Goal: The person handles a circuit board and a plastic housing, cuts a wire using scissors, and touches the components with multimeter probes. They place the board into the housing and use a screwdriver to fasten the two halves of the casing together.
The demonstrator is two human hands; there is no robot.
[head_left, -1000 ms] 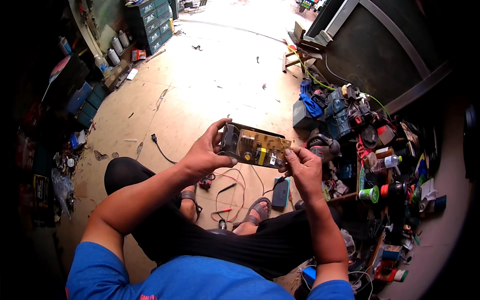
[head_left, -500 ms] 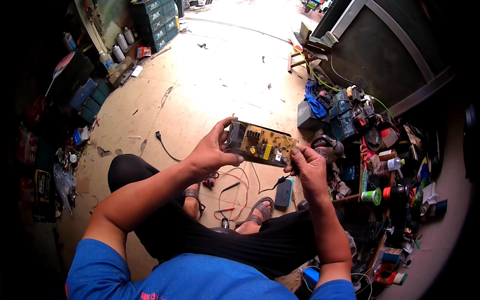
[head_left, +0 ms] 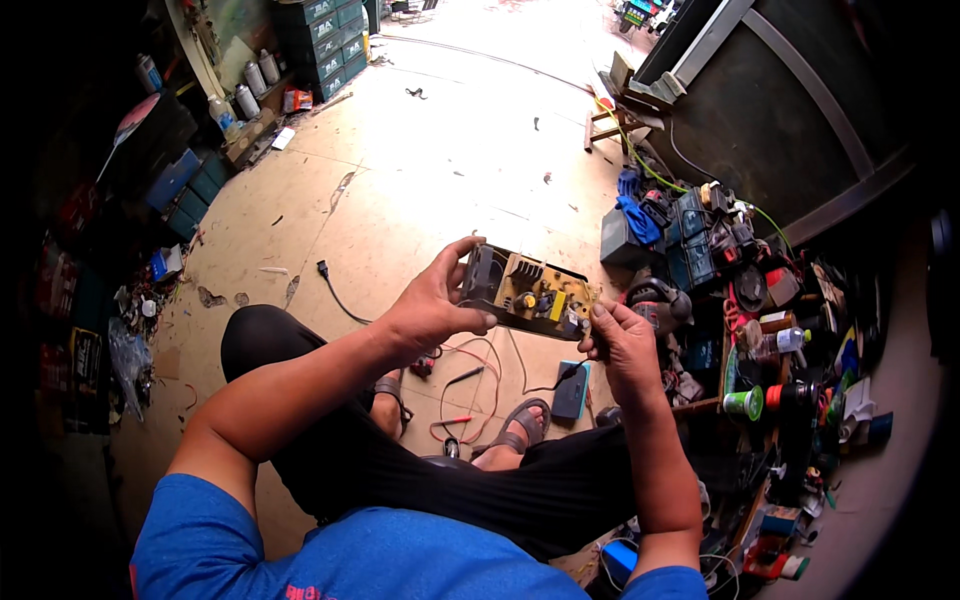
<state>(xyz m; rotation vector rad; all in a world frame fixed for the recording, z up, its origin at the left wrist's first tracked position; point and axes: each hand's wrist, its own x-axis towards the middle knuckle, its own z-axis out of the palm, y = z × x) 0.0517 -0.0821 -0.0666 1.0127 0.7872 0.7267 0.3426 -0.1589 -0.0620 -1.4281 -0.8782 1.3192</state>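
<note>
I hold an opened black electronic casing (head_left: pixel 480 270) with a tan circuit board (head_left: pixel 530 290) showing inside, carrying black finned parts and a yellow component. My left hand (head_left: pixel 435 300) grips the casing's left end, thumb along the near edge. My right hand (head_left: pixel 625 345) pinches the board and casing at the right end. Below them on the floor lie red and black probe leads (head_left: pixel 465 420), a dark plug with cable (head_left: pixel 330 280) and a flat dark device (head_left: pixel 570 395) with a light blue edge, near my sandalled feet (head_left: pixel 520 430).
Cluttered tools, bottles and spools (head_left: pixel 760 360) crowd the right, beside a grey battery (head_left: pixel 625 240). A wooden stool (head_left: pixel 605 130) stands by a dark door panel (head_left: pixel 780 140). Stacked green boxes (head_left: pixel 320 40), spray cans (head_left: pixel 250 80) and assorted clutter line the left. A tiled floor (head_left: pixel 260 230) runs toward bright daylight.
The casing and both my hands appear slightly farther right, with my grip unchanged. The surroundings have also shifted a little in the picture, as the camera has moved slightly.
</note>
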